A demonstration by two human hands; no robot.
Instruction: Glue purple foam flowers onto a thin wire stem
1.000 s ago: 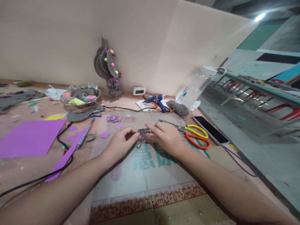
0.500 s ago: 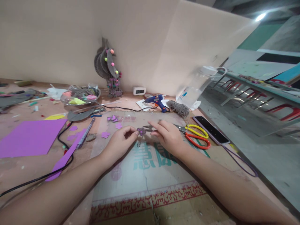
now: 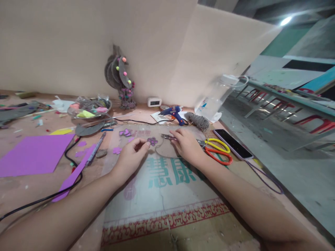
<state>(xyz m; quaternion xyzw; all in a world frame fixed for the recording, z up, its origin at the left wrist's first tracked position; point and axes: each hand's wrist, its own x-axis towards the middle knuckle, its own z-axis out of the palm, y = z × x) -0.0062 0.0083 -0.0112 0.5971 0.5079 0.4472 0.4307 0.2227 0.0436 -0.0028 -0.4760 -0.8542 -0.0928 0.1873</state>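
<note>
My left hand (image 3: 134, 155) has thumb and forefinger brought together at the edge of a small purple-and-grey flower (image 3: 152, 141). My right hand (image 3: 187, 143) lies over a pair of scissors (image 3: 218, 151), its bent fingers on the blades. The scissors' tips stick out to the left of the fingers, and the yellow and red handles show on the right. The thumb under my right hand is hidden. A thin strand of twine (image 3: 157, 150) curves over the board between both hands. Purple flower cutouts (image 3: 117, 150) lie left of my left hand.
A blue glue gun (image 3: 175, 113), a twine ball (image 3: 198, 121) and a bottle (image 3: 214, 99) stand behind. A phone (image 3: 232, 144) lies right. A purple sheet (image 3: 35, 153), pen (image 3: 96, 148) and black cable (image 3: 66, 157) lie left. A bowl (image 3: 110, 108) and hanging ornament (image 3: 119, 75) stand farther back.
My hands have moved apart: the left slightly left with the flower, the right up onto the scissors' blades. The blade tips have shifted away from me. The strand now shows as a loose curve.
</note>
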